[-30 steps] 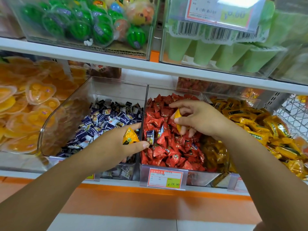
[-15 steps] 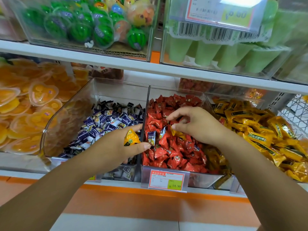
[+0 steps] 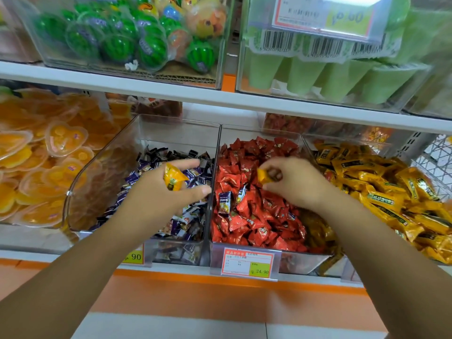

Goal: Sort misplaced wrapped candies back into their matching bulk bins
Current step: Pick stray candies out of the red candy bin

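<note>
Three clear bulk bins stand side by side on the lower shelf: purple-wrapped candies [image 3: 186,223] on the left, red-wrapped candies [image 3: 256,216] in the middle, yellow-wrapped candies [image 3: 381,192] on the right. My left hand [image 3: 161,196] hovers over the purple bin and holds a yellow wrapped candy [image 3: 173,178] between thumb and fingers. My right hand [image 3: 293,182] is over the red bin and pinches another yellow candy [image 3: 262,174] at its fingertips. Two purple candies [image 3: 225,199] lie among the red ones.
Orange jelly cups [image 3: 49,152] fill the bin at far left. The upper shelf [image 3: 220,96] carries watermelon-pattern sweets [image 3: 117,42] and green cup packs [image 3: 318,74]. A price tag [image 3: 247,263] hangs on the red bin's front. A wire basket [image 3: 437,157] is at far right.
My right hand dipped into the red candies and has come back up pinching a yellow candy. My left hand stayed over the purple bin with its yellow candy.
</note>
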The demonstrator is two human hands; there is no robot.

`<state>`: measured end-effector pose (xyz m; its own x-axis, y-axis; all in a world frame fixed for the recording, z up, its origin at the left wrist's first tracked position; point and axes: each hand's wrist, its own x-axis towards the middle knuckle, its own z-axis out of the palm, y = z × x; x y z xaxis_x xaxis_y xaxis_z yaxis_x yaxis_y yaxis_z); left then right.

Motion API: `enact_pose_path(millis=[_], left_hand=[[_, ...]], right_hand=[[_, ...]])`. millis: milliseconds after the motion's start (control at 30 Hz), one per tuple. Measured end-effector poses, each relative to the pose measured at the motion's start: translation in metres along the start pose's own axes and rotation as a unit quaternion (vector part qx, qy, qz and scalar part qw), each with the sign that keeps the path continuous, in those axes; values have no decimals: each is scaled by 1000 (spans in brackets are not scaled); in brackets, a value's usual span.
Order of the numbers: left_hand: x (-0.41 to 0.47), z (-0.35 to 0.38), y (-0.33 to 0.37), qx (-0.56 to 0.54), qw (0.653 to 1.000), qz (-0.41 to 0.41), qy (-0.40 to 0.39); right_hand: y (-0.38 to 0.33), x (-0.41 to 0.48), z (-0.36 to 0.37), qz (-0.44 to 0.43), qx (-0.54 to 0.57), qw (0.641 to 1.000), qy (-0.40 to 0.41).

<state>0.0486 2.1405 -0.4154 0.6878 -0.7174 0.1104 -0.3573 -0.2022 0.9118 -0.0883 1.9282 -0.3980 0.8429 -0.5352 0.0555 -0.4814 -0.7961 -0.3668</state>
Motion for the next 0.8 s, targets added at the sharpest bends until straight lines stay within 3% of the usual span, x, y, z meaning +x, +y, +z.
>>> enact_pose_path(millis=[67, 167, 300, 400, 500, 600, 667, 800], left_hand=[[-3, -5, 8, -20, 999, 11, 33], [-7, 0, 21, -36, 999, 19, 24], [-10, 14, 29, -61, 998, 24, 11], [-9, 14, 25, -66, 997, 7, 36], [-7, 7, 20, -55, 997, 13, 58], [-6, 2, 17, -17, 998, 7, 66], [-7, -2, 13, 25, 998, 3, 50], [-8, -4, 4, 59, 998, -23, 14]], right_hand=[[-9, -2, -19, -2, 79, 995, 56], [-37, -19, -28, -42, 298, 954, 7], [-69, -30, -5, -129, 336, 933, -24], [-69, -26, -7, -145, 347, 926, -39], [-47, -17, -20, -117, 217, 969, -12], [-27, -12, -13, -100, 55, 989, -88], [-24, -11, -1, -95, 47, 986, -126], [-26, -4, -2, -109, 40, 991, -66]])
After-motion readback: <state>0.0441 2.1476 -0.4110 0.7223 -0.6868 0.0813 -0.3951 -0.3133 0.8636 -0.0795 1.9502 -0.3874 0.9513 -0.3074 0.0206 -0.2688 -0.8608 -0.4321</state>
